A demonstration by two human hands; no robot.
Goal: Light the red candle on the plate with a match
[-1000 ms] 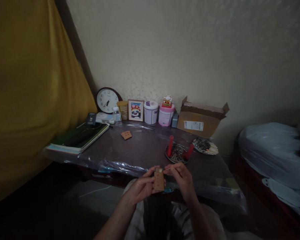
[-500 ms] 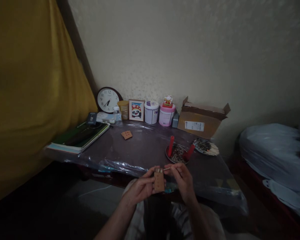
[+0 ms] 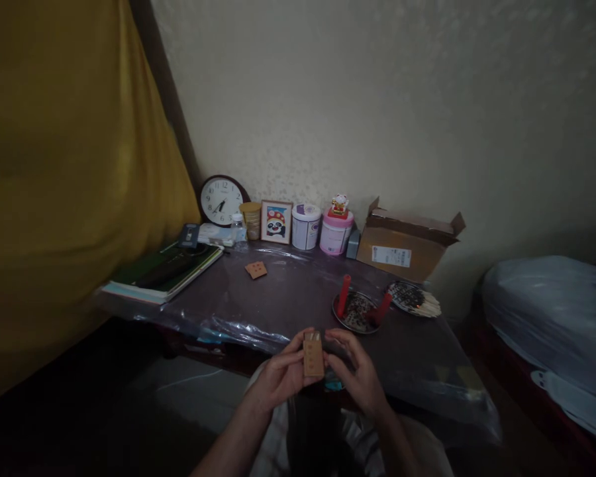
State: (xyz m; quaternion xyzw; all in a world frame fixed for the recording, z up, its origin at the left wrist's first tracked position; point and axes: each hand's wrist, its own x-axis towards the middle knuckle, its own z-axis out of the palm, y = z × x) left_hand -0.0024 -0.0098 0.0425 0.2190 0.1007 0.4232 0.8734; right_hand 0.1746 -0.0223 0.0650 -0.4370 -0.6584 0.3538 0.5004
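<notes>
Head view: left hand (image 3: 281, 379) grips a matchbox (image 3: 313, 359), right hand (image 3: 361, 379) open beside it, red candles (image 3: 344, 296) and a carton (image 3: 426, 260) beyond.

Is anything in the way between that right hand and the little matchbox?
Nothing visible stands between the right hand and the matchbox; the left hand holds the matchbox close beside it.

Matchbox (image 3: 313, 358): matt cardboard. Table cover (image 3: 293, 288): glossy plastic. Cardboard carton (image 3: 402, 246): matt.
</notes>
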